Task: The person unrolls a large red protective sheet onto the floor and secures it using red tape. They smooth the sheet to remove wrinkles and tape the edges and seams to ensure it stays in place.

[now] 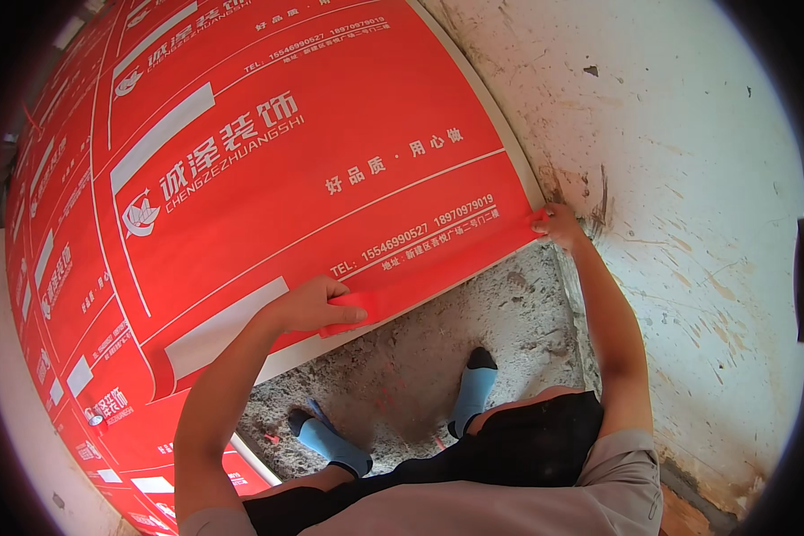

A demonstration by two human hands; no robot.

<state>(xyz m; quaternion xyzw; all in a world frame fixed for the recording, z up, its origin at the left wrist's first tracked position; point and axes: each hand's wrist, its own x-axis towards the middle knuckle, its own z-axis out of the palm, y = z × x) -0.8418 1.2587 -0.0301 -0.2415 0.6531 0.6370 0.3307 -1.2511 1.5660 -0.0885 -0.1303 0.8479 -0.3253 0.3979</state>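
Note:
A red printed floor protection sheet [388, 114] spreads out before me and bears white writing and logos. My left hand [311, 305] grips its near edge, thumb on top of a folded-up bit of the sheet. At the near right corner, beside the wall, my right hand [560, 226] pinches the sheet between thumb and fingers. Between the hands the near edge lifts in a shallow crease. A pale border [308, 355], which looks like floor tile, shows from under the sheet along the near and right sides.
Rough bare concrete [409, 368] lies under my socked feet, with red scraps [272, 439] and a thin blue object [320, 414] on it. A stained white wall [683, 167] rises on the right. At left, a small shiny round object [94, 419] rests on more red sheeting [74, 321].

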